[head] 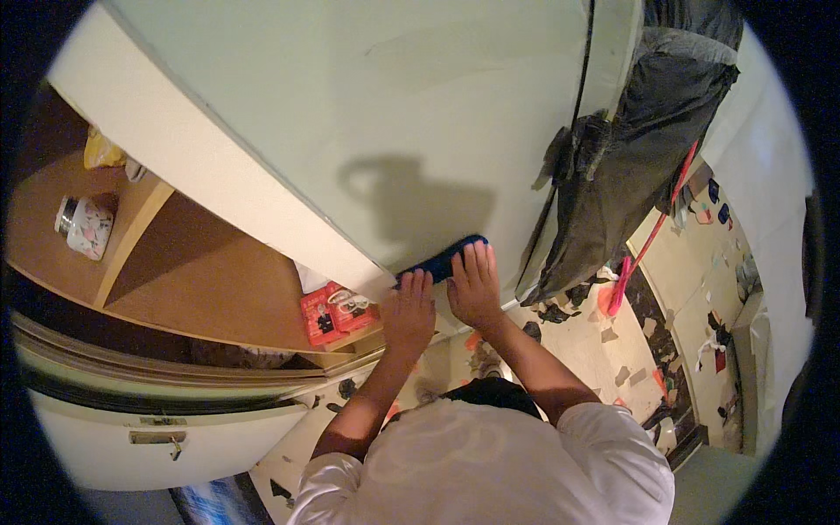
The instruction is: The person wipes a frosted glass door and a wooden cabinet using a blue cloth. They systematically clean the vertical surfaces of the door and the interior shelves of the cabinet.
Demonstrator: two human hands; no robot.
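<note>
Both my hands press a long, narrow, dark blue pad [441, 260] flat to the pale green wall [459, 118]. Whether it is a sponge, a folded cloth or a tool is hard to tell. My left hand [408, 318] lies over the pad's left end, beside the white wall edge [262, 190]. Higher up and to the right, my right hand [475, 282] has its fingers spread a little across the other end. The palms and fingers cover much of the pad's lower side. A dark shadow falls on the wall above it.
Wooden shelves [197, 275] on the left hold a floral jar [92, 226] and red packets [331, 312]. Black plastic sheeting [630, 157] hangs at the right, near a red pole [656, 230] with a pink end. Scraps litter the floor [577, 348]. A white door [157, 440] is lower left.
</note>
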